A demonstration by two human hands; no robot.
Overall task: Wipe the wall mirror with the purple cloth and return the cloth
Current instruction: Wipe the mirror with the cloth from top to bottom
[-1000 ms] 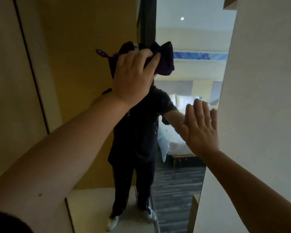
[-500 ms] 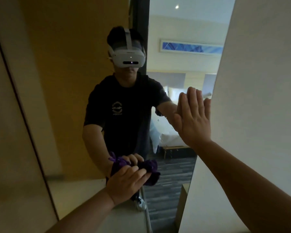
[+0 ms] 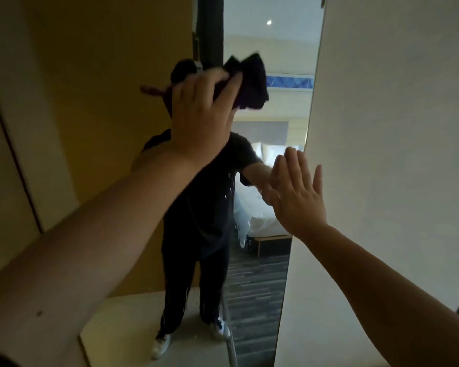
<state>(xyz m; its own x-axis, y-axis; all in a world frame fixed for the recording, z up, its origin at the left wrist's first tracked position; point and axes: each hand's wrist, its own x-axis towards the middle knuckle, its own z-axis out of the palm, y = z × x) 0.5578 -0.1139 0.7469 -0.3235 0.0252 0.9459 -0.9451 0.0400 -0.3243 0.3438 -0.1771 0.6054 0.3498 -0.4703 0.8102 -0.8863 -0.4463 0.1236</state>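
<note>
The tall wall mirror [image 3: 263,260] fills the middle of the head view and reflects a person in dark clothes and a bedroom. My left hand [image 3: 199,115] is raised high and presses the bunched dark purple cloth [image 3: 249,86] against the upper glass. The cloth sticks out to the right of my fingers and hides the reflected head. My right hand [image 3: 294,192] lies flat with fingers spread, at the mirror's right edge where it meets the white wall.
A white wall panel [image 3: 395,154] stands close on the right. A yellow-brown wall [image 3: 104,102] and a pale panel with a dark seam [image 3: 11,154] are on the left. A pale ledge [image 3: 122,327] runs along the mirror's bottom left.
My left hand has swept the cloth from the lower part of the mirror back up to the top. My right hand stays flat at the mirror's right edge.
</note>
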